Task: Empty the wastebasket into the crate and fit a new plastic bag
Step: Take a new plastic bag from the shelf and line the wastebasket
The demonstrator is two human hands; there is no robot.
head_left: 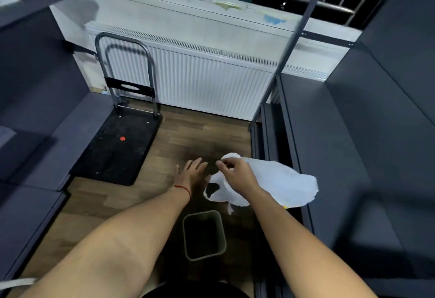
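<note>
The wastebasket (204,235) stands bare and unlined; the right hand (237,172) pinches the white plastic bag (277,183), the left hand (191,175) spread open, fitting still to do.

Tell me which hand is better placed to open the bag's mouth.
Left, probably. The right hand already pinches the white plastic bag above the empty grey wastebasket; the left hand is open, free, beside it.

You're working in dim, cool indoor light; the white radiator (211,81) is the brightest surface, and the trolley handle (124,62) casts 1 soft shadow onto it. The floor (202,137) near the wastebasket (204,235) is murky. Edges bow strongly, and the dark shelves (367,156) smear with blur.
</note>
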